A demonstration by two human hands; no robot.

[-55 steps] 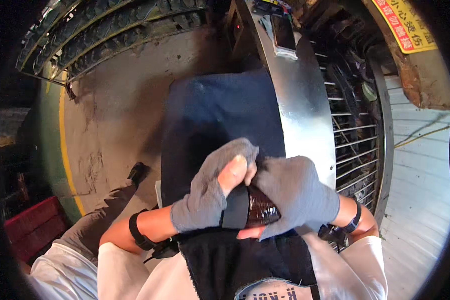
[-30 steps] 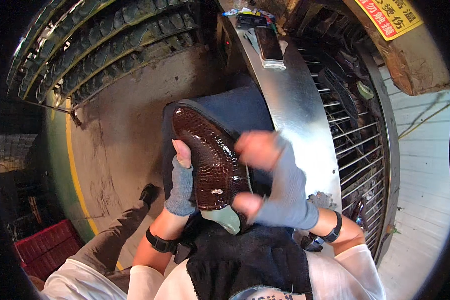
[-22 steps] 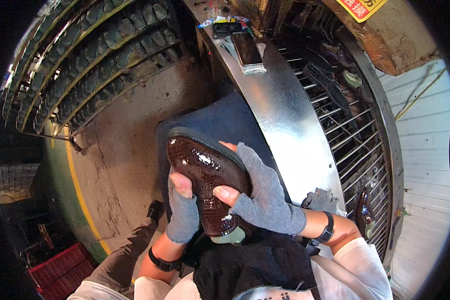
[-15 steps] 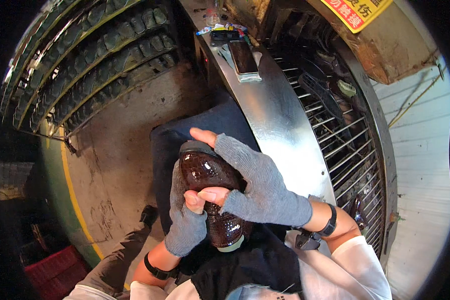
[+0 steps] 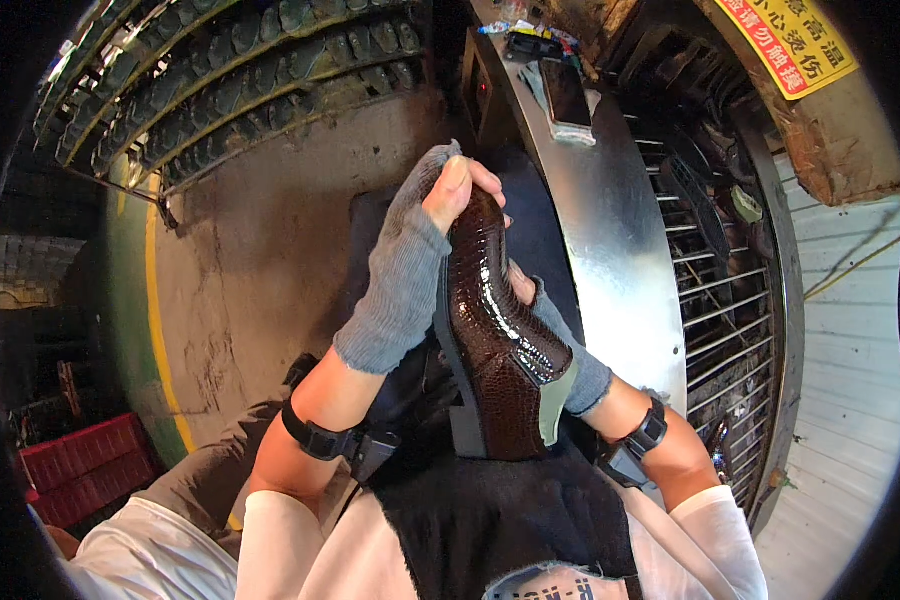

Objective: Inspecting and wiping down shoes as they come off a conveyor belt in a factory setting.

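Since half a second ago, the glossy dark brown shoe (image 5: 490, 300) has rolled onto its side: its sole now faces left, and the left hand (image 5: 407, 245) has shifted up around the toe, while the right hand (image 5: 560, 320) has slid down the shoe's other side. Both hands wear grey fingerless gloves. The left one is clamped on the toe, its thumb lying over the front. The right one touches the side near the opening; most of its fingers are hidden behind the shoe, so how tightly they close cannot be told.

The shoe is held over the person's lap, toe pointing away, its heel (image 5: 467, 432) close to the black apron (image 5: 530, 510). A pale green form (image 5: 555, 405) shows in the shoe's opening. Dark blue cloth (image 5: 538, 210) lies beyond the hands.

To the right runs a shiny metal ledge (image 5: 610, 250) with a dark phone (image 5: 565, 95) on it, beside a grate of metal bars (image 5: 725, 320). Tiered racks (image 5: 270, 45) fill the upper left; another person's trousered leg (image 5: 205, 440) shows at lower left.
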